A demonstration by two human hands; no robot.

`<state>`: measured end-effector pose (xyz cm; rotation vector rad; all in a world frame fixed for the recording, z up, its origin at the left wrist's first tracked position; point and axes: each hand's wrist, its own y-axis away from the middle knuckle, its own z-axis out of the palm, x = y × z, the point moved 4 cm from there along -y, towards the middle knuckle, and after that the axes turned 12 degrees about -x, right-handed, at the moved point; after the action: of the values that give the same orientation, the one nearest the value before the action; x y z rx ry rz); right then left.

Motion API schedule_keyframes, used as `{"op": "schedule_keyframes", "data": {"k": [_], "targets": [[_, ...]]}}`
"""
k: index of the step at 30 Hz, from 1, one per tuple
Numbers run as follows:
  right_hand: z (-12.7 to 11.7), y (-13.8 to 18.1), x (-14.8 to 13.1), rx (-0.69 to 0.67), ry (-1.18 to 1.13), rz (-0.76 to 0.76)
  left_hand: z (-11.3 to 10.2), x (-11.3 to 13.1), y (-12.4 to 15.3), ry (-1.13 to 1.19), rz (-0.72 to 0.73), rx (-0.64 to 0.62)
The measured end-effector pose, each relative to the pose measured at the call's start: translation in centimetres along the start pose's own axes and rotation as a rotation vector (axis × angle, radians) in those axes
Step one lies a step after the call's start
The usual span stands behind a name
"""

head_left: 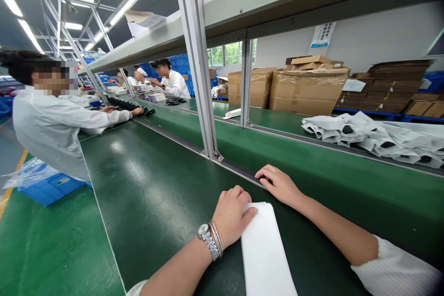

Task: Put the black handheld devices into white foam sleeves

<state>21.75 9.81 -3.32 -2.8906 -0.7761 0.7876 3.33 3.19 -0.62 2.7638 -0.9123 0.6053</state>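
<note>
1. Gripping the near-side end of a long, flat, folded white bundle of thin sheet material (266, 254), the left hand (229, 217) lays its thumb on the top face, while its fingers curl over the far left corner.
2. That bundle lies on the smooth dark green counter (149, 199), between the two forearms, and runs out of view at the bottom.
3. The right hand (279, 185) is loosely curled, a gap showing between thumb and fingers; its fingertips are at the dark, silver-edged rail (239, 169) just beyond the bundle. Whether they press on it I cannot tell.
4. A silver metal wristwatch (203, 231) and thin silver bangles (217, 240) circle the left wrist; a ribbed white sleeve (391, 263) covers part of the right forearm.
5. Past the rail runs a green belt (312, 157), and an upright grey aluminium post (196, 64) stands at its near edge.
6. On the far side, to the right, crumpled whitish pouches (367, 132) lie in a heap, with taped brown cardboard boxes (305, 88) behind.
7. To the left, a co-worker in a white coat (48, 125) reaches toward a row of small black cylindrical objects (120, 103); a blue plastic crate (53, 188) sits below.
</note>
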Motion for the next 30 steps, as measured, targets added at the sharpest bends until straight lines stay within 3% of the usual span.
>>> {"op": "schedule_keyframes", "data": {"k": [30], "targets": [[-0.1,-0.04,-0.04,-0.003,0.008,0.007,-0.09,0.03,-0.05,-0.001,0.004,-0.003]]}}
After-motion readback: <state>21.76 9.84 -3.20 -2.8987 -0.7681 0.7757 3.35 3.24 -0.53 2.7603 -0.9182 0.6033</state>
